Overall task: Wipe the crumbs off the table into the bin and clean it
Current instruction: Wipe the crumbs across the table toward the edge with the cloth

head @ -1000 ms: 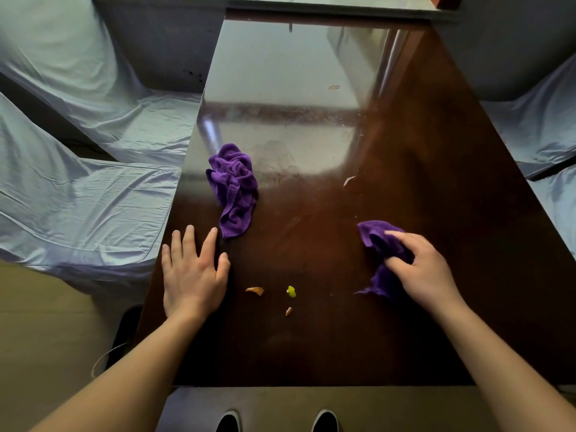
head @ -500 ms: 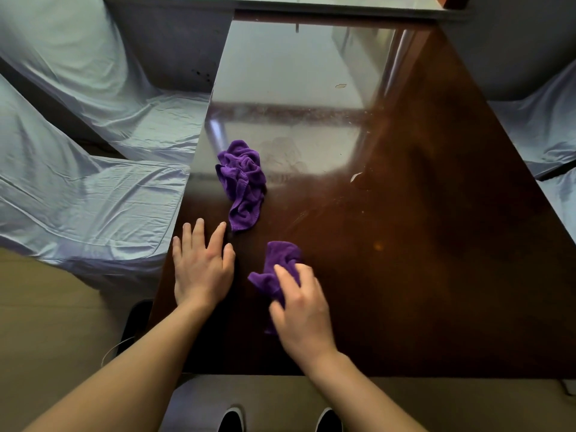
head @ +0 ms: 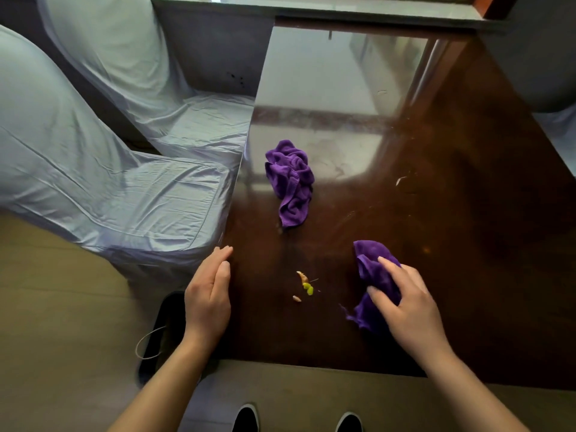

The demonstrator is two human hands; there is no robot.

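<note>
A glossy dark brown table [head: 436,213] fills the view. A small cluster of crumbs [head: 305,285], yellow and tan, lies near its front left corner. My right hand [head: 408,310] presses a purple cloth [head: 372,275] onto the table to the right of the crumbs. My left hand [head: 208,294] rests cupped at the table's left edge, fingers together, holding nothing. A second purple cloth [head: 291,182] lies crumpled farther back. Below the left edge stands a black bin [head: 162,332], partly hidden by my left arm.
Chairs draped in pale blue covers [head: 109,182] stand along the left side, and another covered chair [head: 561,135] at the right. A pale scrap [head: 400,180] lies mid-table. My shoes [head: 246,419] show below the front edge.
My right hand has swept the cloth left over the crumbs and back to the right, leaving them bunched closer to the left edge. My left hand has slid from the tabletop to the edge.
</note>
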